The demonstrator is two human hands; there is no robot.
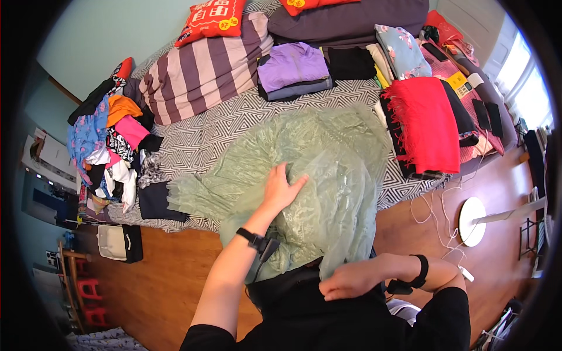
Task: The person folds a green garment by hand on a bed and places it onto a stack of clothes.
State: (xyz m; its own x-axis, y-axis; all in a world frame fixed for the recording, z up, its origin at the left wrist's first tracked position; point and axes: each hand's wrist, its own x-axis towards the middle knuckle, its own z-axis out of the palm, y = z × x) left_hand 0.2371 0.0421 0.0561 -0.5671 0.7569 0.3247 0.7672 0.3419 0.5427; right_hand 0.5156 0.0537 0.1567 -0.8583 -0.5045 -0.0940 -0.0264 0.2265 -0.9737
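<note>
A pale green sheer garment (333,202) with a shiny pattern lies spread over the sofa bed's front edge and hangs down toward my lap. My left hand (282,190) rests on its middle, thumb and fingers apart. Close to my body, my right hand (351,278) has its fingers closed at the lower edge of the garment, gripping the cloth there. The fingertips of that hand are partly hidden. One part of the garment fans out leftward across the patterned cover (193,137).
A heap of mixed clothes (111,146) lies left, beside a folded dark cloth (161,202). Folded purple clothing (294,65) sits behind; a red fringed scarf (426,126) tops a stack at right. White cables (436,213) trail on the floor near a round white base (472,222).
</note>
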